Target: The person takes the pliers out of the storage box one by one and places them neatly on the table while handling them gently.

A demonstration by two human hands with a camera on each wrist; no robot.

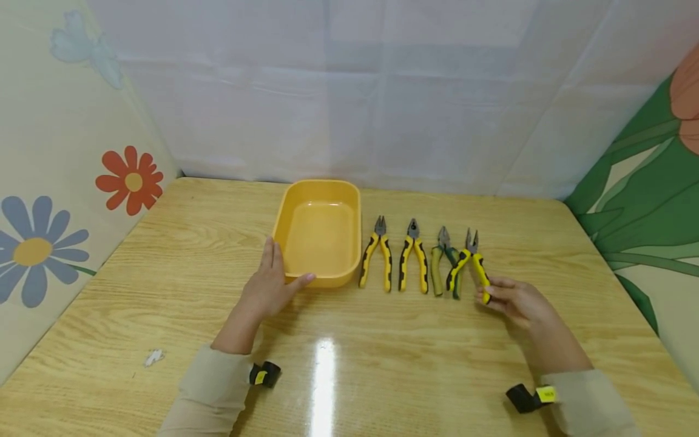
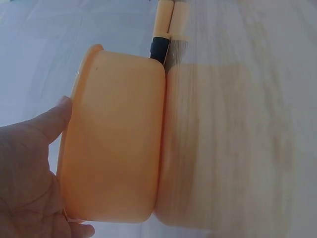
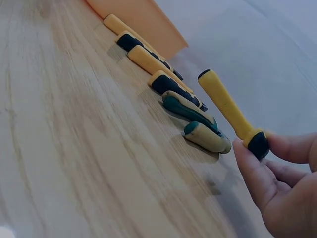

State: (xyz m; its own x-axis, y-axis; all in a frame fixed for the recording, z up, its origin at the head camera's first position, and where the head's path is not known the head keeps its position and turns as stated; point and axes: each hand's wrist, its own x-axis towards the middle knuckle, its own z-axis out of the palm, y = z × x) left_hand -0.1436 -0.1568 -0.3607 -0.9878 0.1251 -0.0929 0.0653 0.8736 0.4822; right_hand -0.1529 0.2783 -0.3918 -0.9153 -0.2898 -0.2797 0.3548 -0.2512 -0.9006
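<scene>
At the near left corner of a yellow plastic bin [image 1: 322, 240], my left hand [image 1: 267, 288] rests with straight fingers along the side and the thumb at the front rim. The left wrist view shows the bin's outer wall [image 2: 114, 139] beside that hand. My right hand [image 1: 516, 301] pinches one handle of yellow-and-black pliers [image 1: 480, 272] between thumb and fingers. These pliers are raised, jaws pointing away, handles spread. In the head view their left handle overlaps green-handled pliers [image 1: 437, 270] lying on the table.
Two more yellow-and-black pliers, one pair [image 1: 387, 258] close to the bin and another pair [image 1: 403, 264], lie in a row on the wooden table [image 1: 415, 364]. A white scrap [image 1: 154, 357] lies at left. A white sheet [image 1: 349, 109] hangs behind, with flower-printed panels at both sides.
</scene>
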